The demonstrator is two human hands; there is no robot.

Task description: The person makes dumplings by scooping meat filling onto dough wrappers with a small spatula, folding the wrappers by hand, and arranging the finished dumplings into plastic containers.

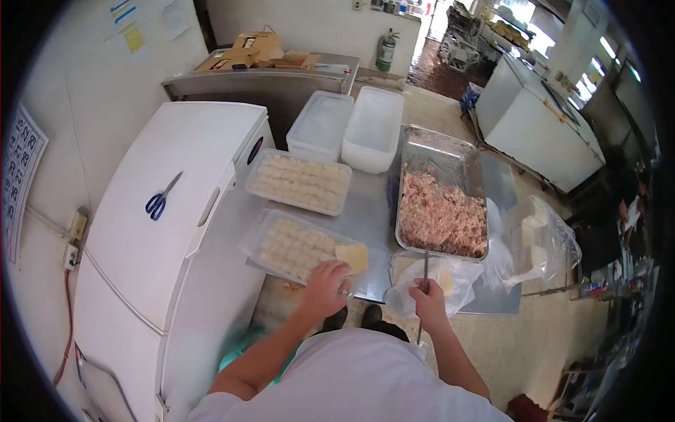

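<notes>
My left hand [328,285] is over the near right end of a plastic tray [261,224] of pale dumplings [295,247], fingers curled in. At its fingertips lies a pale yellow square dumpling wrapper [354,257]; whether the fingers pinch it or something else is hidden. My right hand [429,304] is closed around a thin metal stick [425,267], whose far end reaches the near rim of a steel pan [441,144]. Pinkish ground meat filling [443,216] fills the pan's nearer part. Beneath the right hand is a clear plastic bag [457,285] with pale wrappers partly visible.
Behind the near tray stands another tray of dumplings [301,181]. Two white plastic containers [320,126] [373,126] are at the table's back. Blue scissors [163,197] lie on a white freezer [133,232] at left. Another plastic bag [541,235] hangs at the table's right edge.
</notes>
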